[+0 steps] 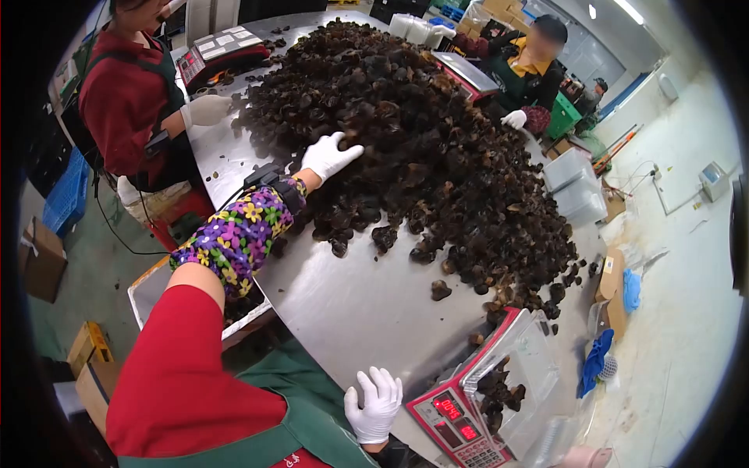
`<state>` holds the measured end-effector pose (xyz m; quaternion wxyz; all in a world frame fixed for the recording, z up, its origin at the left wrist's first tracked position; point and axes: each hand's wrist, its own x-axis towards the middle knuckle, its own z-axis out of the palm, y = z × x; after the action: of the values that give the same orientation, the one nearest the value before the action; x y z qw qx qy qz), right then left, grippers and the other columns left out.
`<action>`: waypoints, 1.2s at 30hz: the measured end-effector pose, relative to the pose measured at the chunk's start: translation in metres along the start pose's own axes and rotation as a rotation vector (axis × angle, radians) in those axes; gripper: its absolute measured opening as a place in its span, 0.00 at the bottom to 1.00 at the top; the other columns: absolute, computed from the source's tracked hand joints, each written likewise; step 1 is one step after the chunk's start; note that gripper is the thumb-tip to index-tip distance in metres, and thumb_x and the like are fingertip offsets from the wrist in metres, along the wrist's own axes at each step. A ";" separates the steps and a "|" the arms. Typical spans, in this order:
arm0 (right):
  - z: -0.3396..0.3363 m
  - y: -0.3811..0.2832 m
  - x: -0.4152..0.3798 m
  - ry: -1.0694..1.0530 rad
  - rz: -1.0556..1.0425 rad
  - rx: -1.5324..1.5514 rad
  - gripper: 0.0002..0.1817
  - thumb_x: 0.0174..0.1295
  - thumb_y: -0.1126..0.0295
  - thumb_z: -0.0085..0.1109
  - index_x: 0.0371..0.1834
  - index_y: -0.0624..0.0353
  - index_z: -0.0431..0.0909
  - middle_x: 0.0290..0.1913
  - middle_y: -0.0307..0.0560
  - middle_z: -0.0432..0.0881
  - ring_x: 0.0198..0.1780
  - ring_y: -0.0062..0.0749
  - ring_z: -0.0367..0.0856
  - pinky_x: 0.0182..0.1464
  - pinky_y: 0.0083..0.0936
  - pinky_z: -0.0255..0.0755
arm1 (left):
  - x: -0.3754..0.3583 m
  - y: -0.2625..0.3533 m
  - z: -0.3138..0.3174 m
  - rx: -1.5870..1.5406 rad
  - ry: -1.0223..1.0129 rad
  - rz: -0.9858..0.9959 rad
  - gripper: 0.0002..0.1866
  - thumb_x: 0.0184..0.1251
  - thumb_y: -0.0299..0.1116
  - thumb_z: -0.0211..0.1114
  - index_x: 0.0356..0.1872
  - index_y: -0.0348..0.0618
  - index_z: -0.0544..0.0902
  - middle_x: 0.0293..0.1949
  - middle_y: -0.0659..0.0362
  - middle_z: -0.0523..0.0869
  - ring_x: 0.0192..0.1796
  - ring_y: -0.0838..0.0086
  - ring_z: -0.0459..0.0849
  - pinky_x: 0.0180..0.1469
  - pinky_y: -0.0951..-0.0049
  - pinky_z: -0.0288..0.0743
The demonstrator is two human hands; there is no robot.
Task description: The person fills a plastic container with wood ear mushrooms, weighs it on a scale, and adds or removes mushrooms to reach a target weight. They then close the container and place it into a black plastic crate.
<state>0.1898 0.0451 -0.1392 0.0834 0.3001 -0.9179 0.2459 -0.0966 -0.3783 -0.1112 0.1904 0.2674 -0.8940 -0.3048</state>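
Note:
A large heap of dark brown, wrinkled pieces that look like wood ear mushrooms [437, 164] covers much of the metal table [335, 288]. My left hand [331, 158], white-gloved below a floral sleeve, reaches to the heap's near left side. Its thumb and fingers are spread, and no piece shows in its grasp. Close to the table's front edge, my right hand [374, 405] has loosely curled, parted fingers and holds nothing. Just right of it stands a red digital scale [460, 421] with lit digits. On the scale rests a clear plastic container [538, 366] with some dark pieces inside.
A co-worker in red [125, 117] stands at the left, a gloved hand near the heap. Another person [530, 70] is across the table. Two more scales [222, 51] [466, 72] flank the heap. Clear containers [576, 187] stack at right; a white-rimmed bin [248, 318] sits below my left arm.

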 end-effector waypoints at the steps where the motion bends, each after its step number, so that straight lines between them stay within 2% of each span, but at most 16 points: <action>1: -0.001 -0.003 0.000 -0.013 0.013 0.007 0.22 0.55 0.60 0.70 0.54 0.49 0.82 0.60 0.46 0.79 0.65 0.45 0.74 0.69 0.57 0.63 | -0.013 0.008 0.002 -0.083 -0.035 0.051 0.42 0.61 0.70 0.62 0.67 0.48 0.78 0.60 0.41 0.82 0.62 0.48 0.82 0.65 0.56 0.75; 4: -0.004 -0.007 0.004 -0.012 -0.008 -0.008 0.23 0.52 0.65 0.69 0.54 0.51 0.82 0.60 0.47 0.79 0.65 0.48 0.74 0.70 0.56 0.61 | -0.053 0.040 0.010 -0.033 -0.130 0.144 0.39 0.61 0.65 0.64 0.63 0.45 0.81 0.61 0.43 0.83 0.63 0.48 0.81 0.66 0.59 0.74; 5: -0.004 -0.007 0.002 -0.022 -0.002 -0.010 0.23 0.52 0.65 0.69 0.54 0.51 0.82 0.60 0.47 0.79 0.65 0.48 0.74 0.70 0.56 0.61 | -0.073 0.066 -0.010 -0.154 -0.275 0.184 0.37 0.60 0.63 0.64 0.62 0.45 0.83 0.59 0.44 0.84 0.62 0.48 0.81 0.66 0.58 0.74; 6: -0.003 -0.006 0.002 -0.017 -0.008 -0.016 0.23 0.52 0.65 0.69 0.54 0.51 0.82 0.60 0.47 0.78 0.65 0.48 0.74 0.70 0.56 0.61 | -0.077 0.061 0.024 -0.106 -0.121 0.414 0.36 0.60 0.63 0.64 0.62 0.47 0.83 0.61 0.46 0.82 0.61 0.46 0.81 0.64 0.56 0.76; 7: -0.002 -0.005 0.001 -0.011 -0.014 -0.022 0.23 0.52 0.65 0.69 0.54 0.51 0.82 0.60 0.47 0.78 0.65 0.47 0.74 0.70 0.56 0.61 | -0.097 0.080 0.024 0.030 -0.138 0.423 0.36 0.58 0.62 0.65 0.61 0.48 0.83 0.60 0.47 0.81 0.59 0.46 0.80 0.60 0.53 0.78; 9: -0.002 -0.005 0.000 -0.016 -0.007 -0.025 0.22 0.52 0.66 0.69 0.53 0.51 0.82 0.60 0.47 0.79 0.66 0.47 0.74 0.70 0.56 0.61 | -0.128 0.105 0.038 0.017 -0.199 0.521 0.33 0.57 0.61 0.67 0.59 0.52 0.83 0.55 0.50 0.80 0.52 0.46 0.79 0.53 0.52 0.80; 10: -0.002 -0.005 0.000 -0.009 -0.003 -0.028 0.21 0.53 0.65 0.69 0.53 0.51 0.82 0.59 0.46 0.79 0.65 0.46 0.75 0.69 0.57 0.62 | -0.134 0.116 0.051 0.030 -0.253 0.460 0.32 0.57 0.58 0.68 0.60 0.54 0.82 0.54 0.51 0.80 0.54 0.48 0.78 0.50 0.52 0.80; 11: -0.002 -0.005 0.002 0.001 0.001 -0.030 0.21 0.55 0.65 0.69 0.53 0.50 0.83 0.59 0.45 0.79 0.64 0.46 0.75 0.69 0.57 0.63 | -0.150 0.131 0.043 0.109 -0.266 0.660 0.32 0.57 0.55 0.69 0.62 0.53 0.79 0.55 0.51 0.78 0.56 0.50 0.76 0.48 0.50 0.80; 13: 0.000 -0.002 0.004 0.025 0.010 -0.013 0.20 0.55 0.67 0.69 0.53 0.51 0.83 0.59 0.46 0.80 0.63 0.46 0.76 0.69 0.56 0.64 | -0.172 0.142 0.049 -0.004 -0.392 0.742 0.34 0.58 0.52 0.70 0.67 0.54 0.76 0.63 0.50 0.76 0.64 0.48 0.73 0.54 0.44 0.77; 15: 0.000 -0.003 0.000 0.046 0.035 0.011 0.19 0.55 0.68 0.68 0.52 0.51 0.83 0.58 0.46 0.80 0.63 0.46 0.76 0.69 0.55 0.64 | -0.214 0.134 0.052 0.048 -0.313 0.988 0.37 0.59 0.51 0.72 0.70 0.54 0.73 0.70 0.48 0.71 0.72 0.45 0.68 0.61 0.38 0.71; 16: -0.001 -0.003 0.000 0.052 0.029 0.020 0.19 0.54 0.69 0.68 0.52 0.52 0.83 0.57 0.46 0.80 0.62 0.46 0.77 0.69 0.55 0.65 | -0.225 0.133 0.042 0.068 -0.387 1.017 0.39 0.59 0.51 0.73 0.72 0.53 0.72 0.74 0.48 0.68 0.76 0.45 0.64 0.68 0.33 0.64; 17: -0.001 -0.002 -0.001 0.057 0.023 0.030 0.19 0.54 0.70 0.68 0.52 0.52 0.83 0.57 0.46 0.80 0.62 0.47 0.77 0.68 0.54 0.65 | -0.237 0.130 0.033 0.063 -0.384 1.045 0.37 0.61 0.50 0.72 0.71 0.53 0.72 0.73 0.48 0.69 0.76 0.45 0.65 0.69 0.32 0.62; 25: -0.002 -0.004 0.002 0.049 0.020 0.030 0.18 0.56 0.70 0.66 0.51 0.54 0.83 0.57 0.48 0.80 0.62 0.47 0.77 0.69 0.54 0.65 | -0.317 0.071 0.001 0.013 -0.425 1.053 0.26 0.63 0.48 0.70 0.62 0.56 0.80 0.68 0.54 0.76 0.73 0.55 0.70 0.73 0.38 0.60; 29: 0.001 -0.002 -0.001 0.063 0.017 0.025 0.18 0.57 0.70 0.66 0.52 0.54 0.83 0.58 0.48 0.80 0.62 0.47 0.77 0.69 0.53 0.65 | -0.328 0.051 -0.008 -0.118 -0.357 1.010 0.20 0.62 0.42 0.72 0.54 0.52 0.84 0.64 0.53 0.79 0.70 0.54 0.74 0.70 0.45 0.67; 33: 0.001 -0.002 0.000 0.075 0.010 0.020 0.17 0.58 0.70 0.65 0.52 0.53 0.83 0.58 0.48 0.80 0.62 0.47 0.77 0.68 0.52 0.66 | -0.318 0.039 -0.028 -0.229 -0.181 0.999 0.16 0.54 0.32 0.74 0.45 0.47 0.85 0.54 0.54 0.83 0.62 0.54 0.80 0.63 0.50 0.74; 36: 0.001 -0.002 0.000 0.081 0.005 0.018 0.17 0.58 0.71 0.66 0.52 0.53 0.83 0.58 0.48 0.80 0.62 0.47 0.77 0.68 0.52 0.67 | -0.310 0.024 -0.037 -0.218 -0.097 0.811 0.14 0.53 0.29 0.73 0.44 0.47 0.86 0.53 0.54 0.84 0.56 0.55 0.83 0.56 0.55 0.77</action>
<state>0.1915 0.0431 -0.1393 0.1173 0.2885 -0.9121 0.2666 0.1565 -0.1951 -0.1231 0.2800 -0.1424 -0.8973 -0.3101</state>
